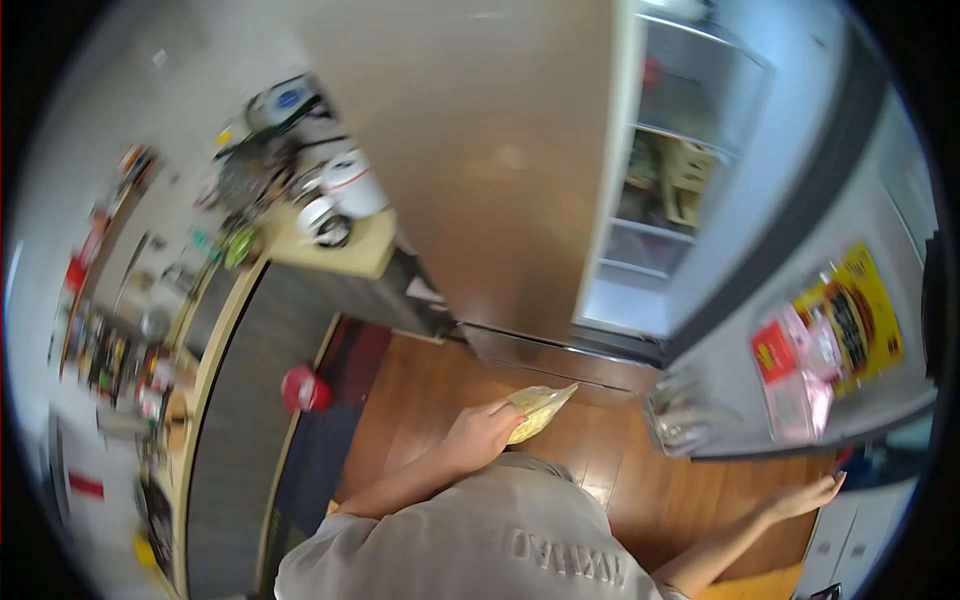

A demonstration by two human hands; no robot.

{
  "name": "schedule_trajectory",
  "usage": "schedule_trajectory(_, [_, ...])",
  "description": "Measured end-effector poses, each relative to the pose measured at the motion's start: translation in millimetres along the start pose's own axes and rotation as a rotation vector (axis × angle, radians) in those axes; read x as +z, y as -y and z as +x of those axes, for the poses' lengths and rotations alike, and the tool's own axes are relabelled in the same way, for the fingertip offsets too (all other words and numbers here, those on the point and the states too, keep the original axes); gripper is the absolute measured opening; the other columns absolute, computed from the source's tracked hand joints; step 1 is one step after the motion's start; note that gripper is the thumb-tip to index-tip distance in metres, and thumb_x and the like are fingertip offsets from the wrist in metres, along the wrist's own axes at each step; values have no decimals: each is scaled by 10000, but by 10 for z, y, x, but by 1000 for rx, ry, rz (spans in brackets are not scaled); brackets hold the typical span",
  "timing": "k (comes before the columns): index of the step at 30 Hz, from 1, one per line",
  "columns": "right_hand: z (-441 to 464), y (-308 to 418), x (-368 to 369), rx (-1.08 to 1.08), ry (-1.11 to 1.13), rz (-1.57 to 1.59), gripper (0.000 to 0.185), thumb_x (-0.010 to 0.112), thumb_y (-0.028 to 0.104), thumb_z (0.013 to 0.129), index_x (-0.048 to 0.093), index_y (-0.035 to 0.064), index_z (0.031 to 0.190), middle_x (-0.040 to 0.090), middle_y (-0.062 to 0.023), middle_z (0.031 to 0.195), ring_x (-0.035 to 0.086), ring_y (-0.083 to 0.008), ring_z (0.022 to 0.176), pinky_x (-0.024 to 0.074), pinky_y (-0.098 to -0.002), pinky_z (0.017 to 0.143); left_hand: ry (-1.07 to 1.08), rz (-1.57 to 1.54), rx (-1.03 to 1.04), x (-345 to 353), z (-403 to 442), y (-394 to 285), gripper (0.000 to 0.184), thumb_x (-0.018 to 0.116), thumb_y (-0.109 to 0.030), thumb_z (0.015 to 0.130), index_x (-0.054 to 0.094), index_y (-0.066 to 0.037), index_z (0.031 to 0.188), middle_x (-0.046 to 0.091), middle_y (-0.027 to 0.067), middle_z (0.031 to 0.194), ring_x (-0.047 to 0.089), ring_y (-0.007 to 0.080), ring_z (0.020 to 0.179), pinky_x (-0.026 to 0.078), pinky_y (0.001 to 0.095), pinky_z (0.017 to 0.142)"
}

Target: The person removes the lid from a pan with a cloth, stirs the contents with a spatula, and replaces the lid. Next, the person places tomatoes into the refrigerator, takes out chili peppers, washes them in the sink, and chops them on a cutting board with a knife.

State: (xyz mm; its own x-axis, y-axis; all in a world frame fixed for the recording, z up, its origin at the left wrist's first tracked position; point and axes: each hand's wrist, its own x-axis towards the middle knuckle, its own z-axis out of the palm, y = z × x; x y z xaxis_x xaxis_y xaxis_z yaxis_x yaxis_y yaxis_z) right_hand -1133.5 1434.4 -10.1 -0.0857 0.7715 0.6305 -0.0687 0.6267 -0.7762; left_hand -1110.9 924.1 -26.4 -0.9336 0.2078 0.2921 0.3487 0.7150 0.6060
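My left hand (482, 436) is closed around a clear plastic bag of pale yellow food (540, 412), held in front of my body above the wooden floor. What exactly the food is cannot be made out. Out to the far right, my right hand (806, 496) has its fingers stretched out and holds nothing. It is below the lower edge of the open fridge door (700, 400). Behind that door, the fridge interior (630, 305) shows lit shelves and a cream-coloured basket (688, 180).
On the fridge door hang a yellow packet (868, 310), a red and pink packet (775, 350) and a bunch of plastic bags (685, 415). At left, a cluttered counter (375, 245) bears a white canister (352, 185). A red object (305, 388) is near a dark mat (325, 450).
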Motion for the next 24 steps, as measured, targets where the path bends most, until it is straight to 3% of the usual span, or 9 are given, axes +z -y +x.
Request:
schedule_trajectory(1, [150, -364, 111, 57, 177, 147, 548, 291, 359, 1048, 444, -56, 1373, 467, -180, 1404, 438, -288, 1290, 315, -407, 1116, -40, 0, -50, -35, -100, 57, 93, 617, -111, 901, 629, -23, 927, 646, 154, 877, 632, 352, 753, 516, 401, 648])
schedule_trajectory(2, [133, -240, 277, 386, 230, 402, 602, 263, 416, 1048, 444, -54, 1376, 444, -176, 1427, 398, -296, 1331, 289, -415, 1140, -76, -4, -93, -81, -185, 93, 109, 612, -124, 909, 630, -19, 934, 649, 155, 887, 633, 352, 759, 517, 398, 654])
schedule_trajectory(4, [-78, 261, 532, 855, 98, 570, 623, 287, 455, 1040, 464, -50, 1359, 466, -183, 1408, 455, -309, 1278, 342, -415, 1101, -168, 4, -218, -290, -281, 56, 117, 607, -130, 913, 622, -16, 935, 646, 164, 882, 633, 361, 781, 515, 411, 667])
schedule_trajectory(6, [-12, -1430, 375, 107, 502, 262, 508, 398, 383, 1027, 522, -42, 1275, 565, -182, 1269, 547, -309, 1145, 418, -403, 1010, -242, 3, -326, -425, -422, 110, 125, 602, -135, 916, 613, -12, 936, 642, 173, 877, 632, 370, 803, 512, 423, 680])
schedule_trajectory(7, [-72, -1154, 349, 35, 419, 226, 492, 429, 374, 1018, 513, -38, 1276, 568, -184, 1257, 555, -296, 1117, 432, -388, 978, -333, -50, -347, -409, -534, 198, 108, 606, -112, 910, 617, -6, 932, 641, 176, 870, 635, 358, 800, 511, 406, 688])
schedule_trajectory(10, [-580, -389, 40, -38, 306, 245, 469, 523, 344, 991, 484, -25, 1278, 578, -190, 1223, 577, -258, 1035, 475, -343, 883, -485, -118, -426, -463, -690, 285, 79, 609, -73, 902, 621, 2, 924, 637, 178, 859, 636, 332, 784, 506, 378, 694])
schedule_trajectory(14, [-1189, -408, 88, -420, 587, 300, 478, 573, 293, 981, 451, -76, 1259, 587, -219, 1162, 586, -238, 997, 501, -345, 826, -593, -175, -554, -438, -784, 467, 71, 605, -65, 905, 615, 4, 916, 628, 173, 836, 624, 306, 750, 492, 364, 680])
schedule_trajectory(15, [-1471, 664, 272, -486, 488, 353, 436, 577, 273, 980, 479, -80, 1216, 605, -204, 1102, 594, -240, 957, 512, -340, 796, -636, -213, -570, -447, -797, 526, 74, 605, -67, 904, 612, 7, 911, 619, 175, 818, 616, 315, 740, 488, 369, 673])
schedule_trajectory(24, [-2657, 2473, 1606, -487, 508, 610, 388, 559, 249, 977, 503, -55, 1212, 606, -187, 1130, 606, -272, 980, 509, -359, 830, -764, -221, -532, -828, -1121, 1070, 69, 604, -72, 914, 596, -4, 917, 606, 151, 822, 591, 291, 745, 475, 358, 678])
